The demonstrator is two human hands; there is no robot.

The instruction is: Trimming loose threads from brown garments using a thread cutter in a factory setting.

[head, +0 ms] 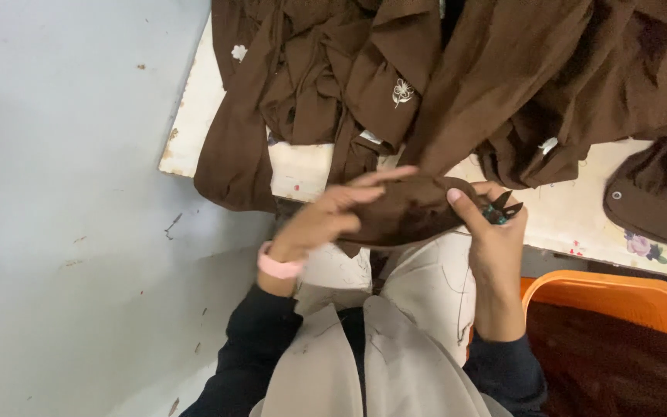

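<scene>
My left hand (326, 220), with a pink band on the wrist, grips a fold of brown fabric (411, 212) with the index finger stretched out over it. My right hand (492, 232) pinches the same fold with the thumb on top and also holds a small dark thread snipper (501, 208), its blades pointing up and to the right. The fold belongs to a brown garment that hangs down from the pile above.
A heap of brown garments (457, 69) with small white embroidered flowers covers a worn white table (194, 116). An orange bin (619, 293) with brown cloth inside stands at the lower right. Grey floor lies to the left.
</scene>
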